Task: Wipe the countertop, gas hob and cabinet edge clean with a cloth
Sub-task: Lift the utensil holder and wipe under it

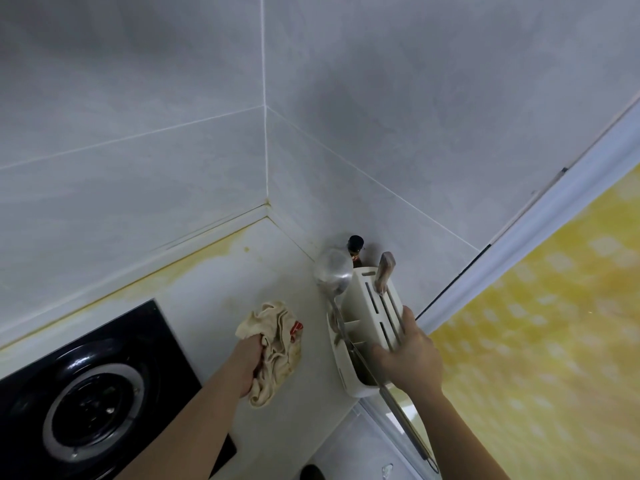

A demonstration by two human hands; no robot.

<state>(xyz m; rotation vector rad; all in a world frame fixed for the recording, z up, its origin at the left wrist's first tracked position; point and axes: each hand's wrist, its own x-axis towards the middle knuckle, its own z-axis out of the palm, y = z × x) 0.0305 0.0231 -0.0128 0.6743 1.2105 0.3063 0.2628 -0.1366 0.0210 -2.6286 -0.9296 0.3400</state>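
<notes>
The left hand (250,363) gripped a crumpled beige cloth (277,351), bunched and pressed on the table (214,292), just right of the black gas hob (93,393). Right of the cloth stood a white utensil rack (367,317); the right hand (410,358) clasped its near end, fingers curled over the rim. A steel ladle (332,271) and a knife handle (384,271) rose from the rack. A dark bottle (356,247) stood behind it, against the wall. Yellow staining ran along the table's back edge.
</notes>
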